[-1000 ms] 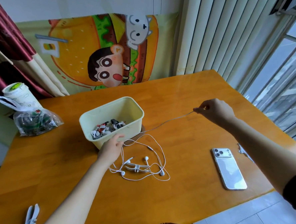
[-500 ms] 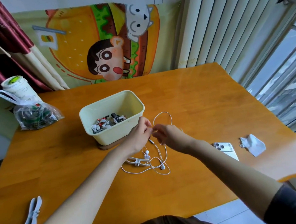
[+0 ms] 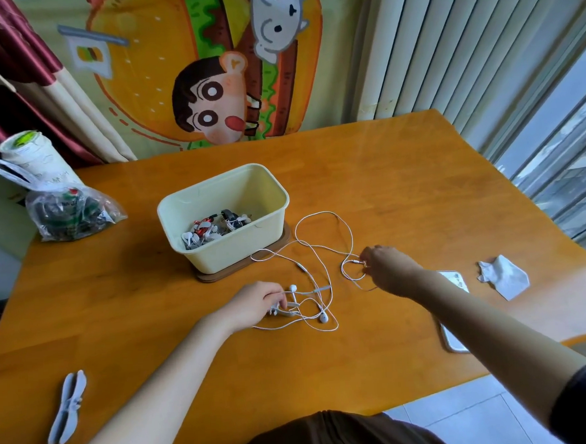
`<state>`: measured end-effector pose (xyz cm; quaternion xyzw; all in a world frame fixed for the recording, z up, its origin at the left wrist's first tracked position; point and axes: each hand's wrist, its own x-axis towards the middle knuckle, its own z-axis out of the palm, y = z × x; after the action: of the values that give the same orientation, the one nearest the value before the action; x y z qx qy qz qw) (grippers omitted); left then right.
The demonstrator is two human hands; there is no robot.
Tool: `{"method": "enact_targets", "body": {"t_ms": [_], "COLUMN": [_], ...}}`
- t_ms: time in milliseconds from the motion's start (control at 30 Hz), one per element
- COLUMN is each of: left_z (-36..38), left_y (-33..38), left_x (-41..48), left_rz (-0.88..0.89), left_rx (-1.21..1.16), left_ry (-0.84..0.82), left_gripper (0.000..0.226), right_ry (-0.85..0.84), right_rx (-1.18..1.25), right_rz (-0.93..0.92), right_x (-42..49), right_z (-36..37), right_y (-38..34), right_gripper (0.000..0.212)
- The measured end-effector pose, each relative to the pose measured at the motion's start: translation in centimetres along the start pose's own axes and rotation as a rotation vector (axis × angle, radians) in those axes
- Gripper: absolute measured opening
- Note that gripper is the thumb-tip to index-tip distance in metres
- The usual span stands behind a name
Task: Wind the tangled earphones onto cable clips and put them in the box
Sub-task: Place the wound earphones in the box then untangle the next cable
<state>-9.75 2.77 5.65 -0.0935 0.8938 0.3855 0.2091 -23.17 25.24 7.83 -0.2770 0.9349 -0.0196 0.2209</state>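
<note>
Earphones (image 3: 324, 318) loose beside the box (image 3: 276, 192)

Your left hand (image 3: 255, 304) grips the white cable clip (image 3: 290, 306) amid the buds; your right hand (image 3: 388, 267) pinches the plug end. Loops cross between them on the table (image 3: 385, 188), so a hard pull could cinch a knot or yank the clip free. Wound sets (image 3: 213, 228) already lie on the box's floor.

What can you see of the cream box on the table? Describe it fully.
The box is a pale cream, plastic-looking rectangular tub with rounded corners, open-topped. It stands upright on a brown board on the orange table. Inside lie heaped wound earphones, white, red and black. The cable of the loose earphones lies by its base.
</note>
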Motion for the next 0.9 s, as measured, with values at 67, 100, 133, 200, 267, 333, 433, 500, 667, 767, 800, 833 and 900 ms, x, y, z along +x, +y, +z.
{"method": "enact_targets", "body": {"t_ms": [67,100,133,200,267,333,433,500,667,767,800,833,900], "left_z": [0.3,0.4,0.4,0.6,0.8,1.0,1.2,1.4,2.7,4.0,4.4,4.7,5.1], "left_y": [0.7,1.1,1.4,1.9,2.2,1.9,1.1,-0.1,-3.9,-5.2,-5.4,-5.5,-5.5], "left_x": [0.2,0.4,0.6,1.1,1.4,1.7,1.8,2.0,2.3,2.5,2.6,2.7,2.9], "left_rz": [0.04,0.06,0.077,0.097,0.11,0.124,0.101,0.073,-0.091,-0.111,-0.119,-0.133,-0.178], "left_rx": [0.019,0.027,0.035,0.054,0.066,0.049,0.067,0.088,0.202,0.265,0.273,0.274,0.284], "left_ry": [-0.006,-0.013,-0.015,0.005,0.028,0.048,0.086,0.132,0.13,0.098,0.112,0.137,0.181], "left_gripper": [0.026,0.027,0.026,0.026,0.03,0.026,0.008,0.027,0.044,0.043,0.041,0.038,0.03], "right_ry": [-0.077,-0.094,-0.1,-0.11,-0.119,-0.119,-0.094,-0.08,-0.1,-0.115,-0.121,-0.121,-0.108], "right_rx": [0.045,0.138,0.237,0.382,0.49,0.536,0.507,0.497,0.392,0.319,0.303,0.292,0.287], "right_rz": [-0.132,-0.21,-0.279,-0.336,-0.299,-0.252,-0.219,-0.18,-0.046,0.002,0.016,0.023,0.025], "right_x": [-0.5,-0.9,-1.2,-1.4,-1.3,-1.0,-0.8,-0.5,0.6,1.0,1.1,1.3,1.6], "right_z": [0.5,0.6,0.7,1.3,1.8,2.4,3.0,3.4,3.5,3.0,2.7,2.5,1.7], "right_y": [-1.9,-3.3,-4.6,-6.9,-8.3,-8.8,-8.4,-7.7,-5.1,-4.1,-3.9,-3.7,-3.6], "right_gripper": [0.061,0.068,0.07,0.063,0.046,0.027,0.021,0.025,0.024,0.026,0.026,0.027,0.027]}}
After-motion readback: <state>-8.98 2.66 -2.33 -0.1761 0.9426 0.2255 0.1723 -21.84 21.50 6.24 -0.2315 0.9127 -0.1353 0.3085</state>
